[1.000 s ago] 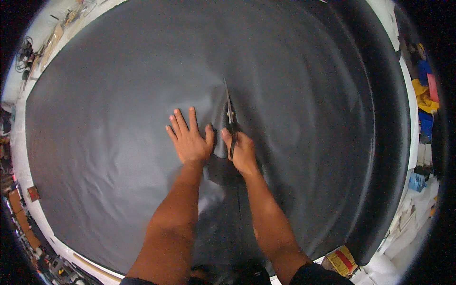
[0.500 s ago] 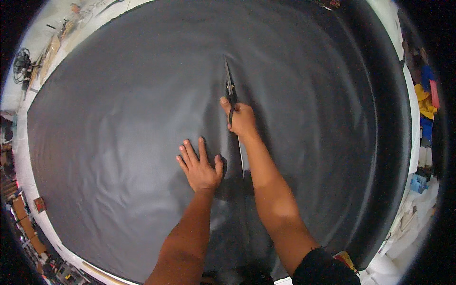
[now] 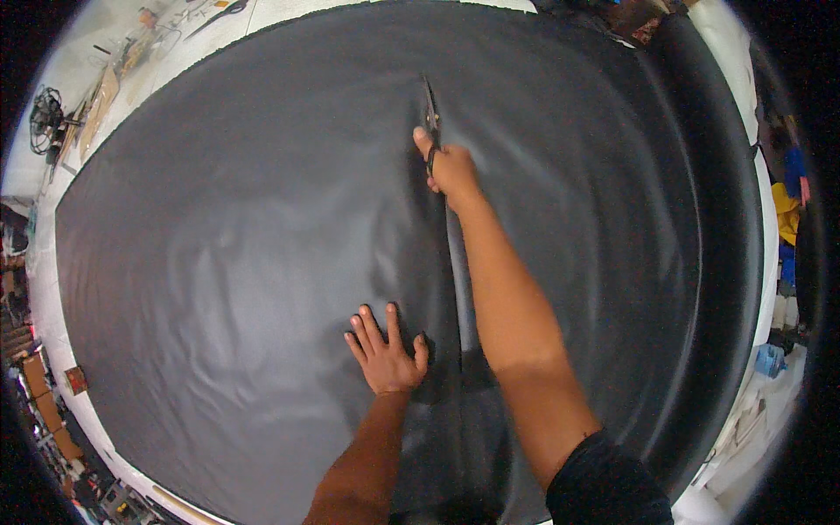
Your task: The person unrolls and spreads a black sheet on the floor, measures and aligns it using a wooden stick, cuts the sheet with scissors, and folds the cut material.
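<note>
A wide sheet of black, leather-like material [image 3: 262, 219] covers most of the table. My right hand [image 3: 452, 171] grips a pair of scissors [image 3: 431, 109] by the dark handles, with the blades pointing away from me into the sheet. Behind the scissors a long slit [image 3: 455, 289] runs back toward me, its edges slightly apart. To the left of that slit my left hand [image 3: 385, 357] lies flat on the sheet with its fingers spread, holding nothing. The lower finger loop is partly hidden by my right hand.
Along the right side lies a thick roll of the same black material [image 3: 731, 262]. A white table edge [image 3: 66, 324] borders the sheet at left. A second pair of scissors [image 3: 229, 9] rests at the far left, and a fan [image 3: 45, 121] stands beyond. Blue and yellow items [image 3: 786, 214] are at far right.
My right hand and the scissors have moved farther away from me along the sheet, and the slit is longer. My left hand sits lower in view, still flat on the sheet.
</note>
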